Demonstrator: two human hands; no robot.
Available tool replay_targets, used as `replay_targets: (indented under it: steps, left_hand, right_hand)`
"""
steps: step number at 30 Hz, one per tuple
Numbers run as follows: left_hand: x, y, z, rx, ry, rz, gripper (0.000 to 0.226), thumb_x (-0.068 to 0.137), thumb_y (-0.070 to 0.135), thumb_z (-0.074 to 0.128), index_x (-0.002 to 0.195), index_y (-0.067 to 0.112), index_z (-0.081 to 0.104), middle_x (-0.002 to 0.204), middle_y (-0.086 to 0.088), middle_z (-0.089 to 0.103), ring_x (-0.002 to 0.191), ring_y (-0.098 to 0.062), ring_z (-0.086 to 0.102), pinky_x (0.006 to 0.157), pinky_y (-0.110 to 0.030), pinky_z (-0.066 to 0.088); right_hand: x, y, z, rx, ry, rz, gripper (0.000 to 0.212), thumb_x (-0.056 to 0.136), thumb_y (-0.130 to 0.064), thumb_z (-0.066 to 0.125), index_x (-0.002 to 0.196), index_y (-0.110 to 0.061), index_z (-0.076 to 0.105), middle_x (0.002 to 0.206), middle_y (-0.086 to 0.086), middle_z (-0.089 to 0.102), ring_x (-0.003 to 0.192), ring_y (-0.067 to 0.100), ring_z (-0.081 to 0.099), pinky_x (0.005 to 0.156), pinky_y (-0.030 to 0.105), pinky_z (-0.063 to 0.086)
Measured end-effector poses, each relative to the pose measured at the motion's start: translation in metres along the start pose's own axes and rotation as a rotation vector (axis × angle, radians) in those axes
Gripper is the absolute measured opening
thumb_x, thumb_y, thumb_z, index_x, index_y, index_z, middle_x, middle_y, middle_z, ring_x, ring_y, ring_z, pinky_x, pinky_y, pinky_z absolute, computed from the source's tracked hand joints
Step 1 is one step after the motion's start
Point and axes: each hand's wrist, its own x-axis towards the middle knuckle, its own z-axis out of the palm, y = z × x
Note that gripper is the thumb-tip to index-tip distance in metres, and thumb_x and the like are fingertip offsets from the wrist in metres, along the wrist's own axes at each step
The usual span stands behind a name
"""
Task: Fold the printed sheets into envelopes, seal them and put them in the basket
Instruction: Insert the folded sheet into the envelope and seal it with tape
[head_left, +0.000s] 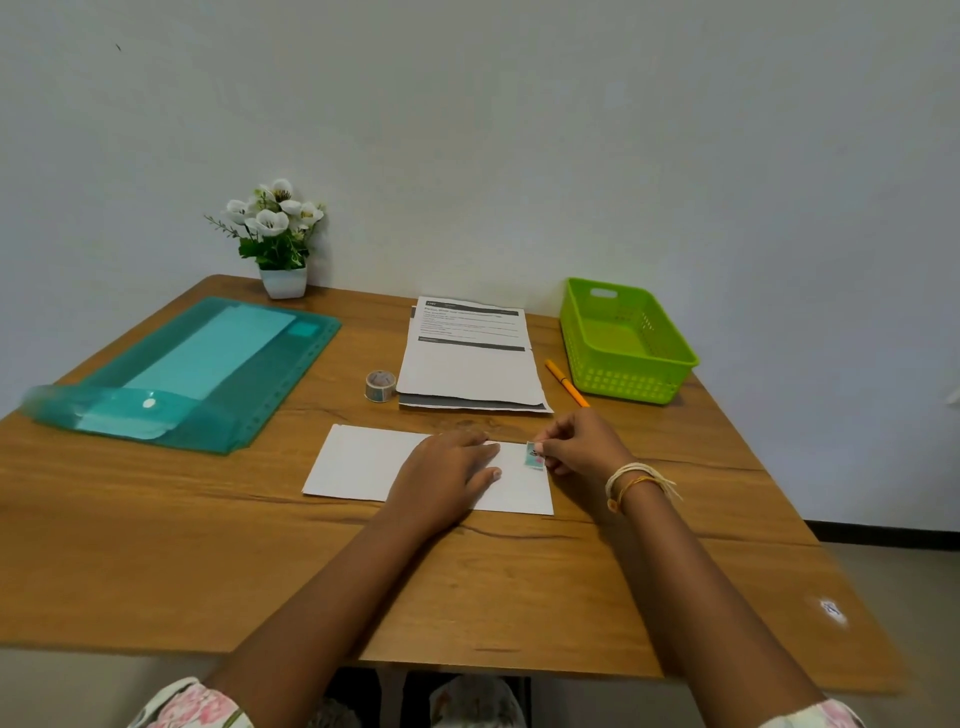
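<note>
A white envelope (358, 462) lies flat on the wooden table in front of me. My left hand (447, 470) presses palm-down on its middle, fingers spread. My right hand (576, 441) pinches a small patterned piece of tape (534, 456) at the envelope's right end, where the tape touches the paper. A stack of printed sheets (470, 358) lies behind the envelope. The green basket (675, 338) stands at the back right with nothing visible in it.
A roll of patterned tape (380, 385) stands left of the sheets. An orange pen (566, 383) lies between sheets and basket. A teal plastic folder (208, 364) holding pale envelopes covers the left side. A potted white flower (278, 234) stands by the wall.
</note>
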Motion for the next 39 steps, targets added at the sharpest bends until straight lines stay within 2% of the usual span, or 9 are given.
replay_targets:
  steps: [13,16,19,21,24,26,29,36,39]
  left_hand:
    - [0.0,-0.001,0.003,0.01,-0.013,-0.019,0.045,0.095,0.049,0.046,0.137,0.033,0.05,0.145,0.01,0.046,0.133,-0.011,0.04,0.106,-0.032,0.034]
    - [0.0,-0.001,0.002,0.012,-0.012,-0.02,0.045,0.095,0.049,0.046,0.137,0.033,0.05,0.145,0.01,0.046,0.133,-0.011,0.04,0.106,-0.032,0.034]
    - [0.0,-0.001,0.002,0.002,-0.005,-0.029,0.046,0.094,0.05,0.048,0.136,0.033,0.05,0.145,0.011,0.046,0.133,-0.011,0.04,0.106,-0.032,0.034]
    - [0.0,-0.002,0.002,0.0,0.002,-0.041,0.046,0.093,0.05,0.049,0.136,0.034,0.051,0.145,0.011,0.046,0.133,-0.01,0.04,0.106,-0.033,0.035]
    - [0.001,-0.001,0.002,0.009,0.005,-0.047,0.046,0.093,0.051,0.049,0.136,0.034,0.051,0.145,0.012,0.046,0.133,-0.01,0.041,0.107,-0.034,0.036]
    - [0.001,0.0,0.003,0.017,0.007,-0.042,0.046,0.093,0.051,0.048,0.137,0.034,0.05,0.145,0.012,0.046,0.133,-0.01,0.04,0.107,-0.034,0.035]
    - [-0.001,-0.002,0.003,0.029,0.006,-0.034,0.047,0.094,0.05,0.047,0.137,0.033,0.049,0.146,0.012,0.045,0.134,-0.01,0.04,0.108,-0.033,0.034]
    - [-0.002,0.0,0.003,0.041,-0.004,-0.049,0.049,0.094,0.051,0.046,0.14,0.032,0.046,0.147,0.012,0.043,0.135,-0.009,0.037,0.109,-0.033,0.033]
    - [-0.002,0.001,0.002,0.057,-0.016,-0.042,0.052,0.094,0.052,0.044,0.142,0.03,0.044,0.149,0.011,0.04,0.136,-0.01,0.036,0.109,-0.033,0.031]
  right_hand:
    - [0.006,-0.003,0.005,-0.116,0.019,0.032,0.013,0.084,-0.014,0.072,0.071,-0.015,0.067,0.086,0.001,0.072,0.07,0.012,0.064,0.061,0.024,0.054]
    - [0.005,-0.002,0.006,-0.103,0.037,0.029,0.01,0.082,-0.015,0.074,0.074,-0.018,0.068,0.084,0.001,0.071,0.068,0.011,0.062,0.055,0.021,0.052]
    - [0.001,0.002,0.012,-0.067,0.153,0.011,0.009,0.079,-0.016,0.077,0.083,-0.019,0.069,0.078,-0.002,0.066,0.071,0.009,0.06,0.052,0.017,0.042]
    - [-0.004,0.008,0.02,-0.017,0.274,-0.037,0.006,0.079,-0.015,0.076,0.079,-0.018,0.071,0.074,-0.006,0.065,0.072,0.006,0.059,0.053,0.013,0.038]
    - [-0.017,0.02,0.033,0.026,0.405,-0.147,0.005,0.08,-0.014,0.073,0.078,-0.019,0.074,0.077,-0.006,0.067,0.074,0.005,0.06,0.059,0.013,0.042]
    - [-0.021,0.026,0.038,-0.008,0.412,-0.187,0.004,0.081,-0.018,0.073,0.083,-0.019,0.076,0.083,-0.004,0.069,0.078,0.008,0.061,0.067,0.022,0.051]
    - [-0.02,0.027,0.037,-0.063,0.365,-0.148,0.012,0.083,-0.026,0.072,0.093,-0.023,0.077,0.096,-0.001,0.064,0.087,0.012,0.06,0.08,0.034,0.055]
    - [-0.022,0.024,0.037,-0.301,0.273,-0.119,0.046,0.086,-0.038,0.066,0.129,-0.023,0.059,0.121,0.002,0.049,0.117,0.019,0.047,0.097,0.032,0.045]
    - [-0.026,0.025,0.035,-0.144,0.272,-0.145,0.06,0.076,-0.039,0.076,0.13,-0.024,0.056,0.119,-0.002,0.051,0.111,0.014,0.052,0.093,0.033,0.051]
